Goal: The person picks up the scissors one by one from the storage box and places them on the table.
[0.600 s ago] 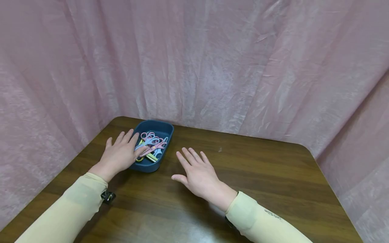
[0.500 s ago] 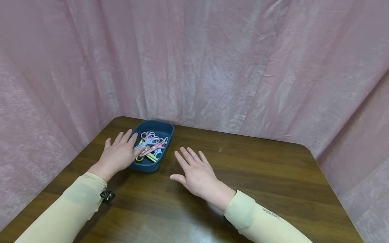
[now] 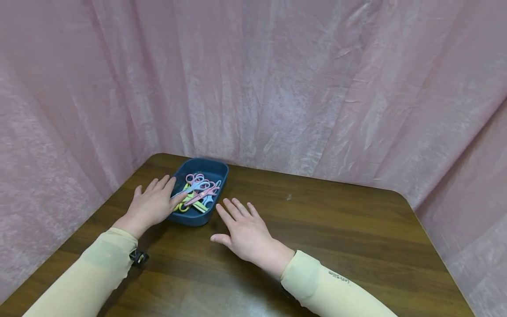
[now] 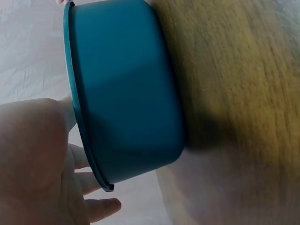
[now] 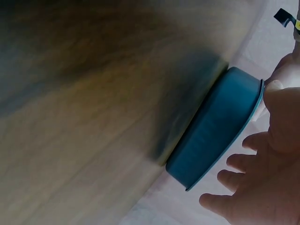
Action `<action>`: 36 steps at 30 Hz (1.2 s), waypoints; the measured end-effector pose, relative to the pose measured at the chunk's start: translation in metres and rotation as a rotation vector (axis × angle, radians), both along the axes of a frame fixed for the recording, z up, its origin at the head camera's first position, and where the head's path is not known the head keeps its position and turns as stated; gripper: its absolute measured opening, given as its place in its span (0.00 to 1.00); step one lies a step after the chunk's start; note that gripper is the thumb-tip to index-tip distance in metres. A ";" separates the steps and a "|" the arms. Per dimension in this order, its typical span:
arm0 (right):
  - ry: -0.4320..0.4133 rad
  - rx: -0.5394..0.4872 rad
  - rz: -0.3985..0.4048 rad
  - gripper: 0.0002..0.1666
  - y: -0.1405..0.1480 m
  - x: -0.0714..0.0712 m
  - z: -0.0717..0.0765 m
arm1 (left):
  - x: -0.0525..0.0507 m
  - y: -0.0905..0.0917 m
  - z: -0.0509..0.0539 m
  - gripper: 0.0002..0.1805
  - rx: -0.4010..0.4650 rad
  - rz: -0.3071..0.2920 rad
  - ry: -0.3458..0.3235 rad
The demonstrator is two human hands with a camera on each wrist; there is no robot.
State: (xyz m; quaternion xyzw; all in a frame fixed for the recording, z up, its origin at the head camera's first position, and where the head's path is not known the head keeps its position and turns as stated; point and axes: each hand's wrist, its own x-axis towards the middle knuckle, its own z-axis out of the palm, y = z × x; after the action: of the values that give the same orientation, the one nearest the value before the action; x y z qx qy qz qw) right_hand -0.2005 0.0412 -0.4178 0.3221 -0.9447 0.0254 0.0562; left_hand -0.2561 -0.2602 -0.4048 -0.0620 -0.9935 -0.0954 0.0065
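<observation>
A dark blue tray (image 3: 192,221) at the left of the table holds several pairs of scissors: a light blue pair (image 3: 198,186), a pink pair (image 3: 203,193) and yellow-green ones (image 3: 184,207). Over the tray's left edge my left hand (image 3: 152,205) is spread palm down, its thumb across the scissors; whether it touches them I cannot tell. The left wrist view shows the same hand (image 4: 35,159) beside the tray's rim (image 4: 77,101). To the right of the tray, my right hand (image 3: 250,235) is spread with nothing in it, above the table.
The brown wooden table (image 3: 340,224) reaches back to a pink curtain (image 3: 285,88), which also hangs at both sides. Both forearms wear pale yellow sleeves, and a small black device (image 3: 138,258) is at the left wrist.
My right hand has moved left and slightly nearer, toward the tray. The left hand has shifted a little left relative to the tray. The head view has moved slightly.
</observation>
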 end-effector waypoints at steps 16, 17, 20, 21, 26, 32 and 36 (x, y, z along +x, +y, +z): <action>0.017 0.010 0.081 0.50 -0.019 0.001 -0.007 | 0.004 -0.004 -0.007 0.48 0.024 -0.005 0.041; 0.017 0.009 0.081 0.50 -0.019 0.001 -0.007 | 0.004 -0.004 -0.007 0.48 0.024 -0.005 0.042; 0.019 0.005 0.078 0.49 -0.019 0.002 -0.006 | 0.004 -0.003 -0.007 0.49 0.023 -0.005 0.044; 0.018 0.005 0.078 0.48 -0.019 0.002 -0.005 | 0.004 -0.002 -0.007 0.48 0.022 -0.006 0.046; 0.000 -0.003 0.079 0.48 -0.015 0.003 -0.002 | 0.006 0.002 -0.007 0.47 0.013 -0.014 0.065; -0.038 -0.003 0.083 0.49 -0.008 0.005 0.002 | 0.008 0.009 -0.006 0.44 0.004 -0.015 0.088; -0.045 0.005 0.085 0.49 -0.003 0.005 0.003 | 0.011 0.015 -0.004 0.43 -0.002 -0.021 0.111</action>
State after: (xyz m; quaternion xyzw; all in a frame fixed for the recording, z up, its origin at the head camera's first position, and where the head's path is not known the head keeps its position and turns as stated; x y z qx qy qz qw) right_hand -0.1957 0.0386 -0.4143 0.3616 -0.9312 0.0324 0.0329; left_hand -0.2452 -0.2450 -0.4091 -0.0774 -0.9910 -0.0912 0.0607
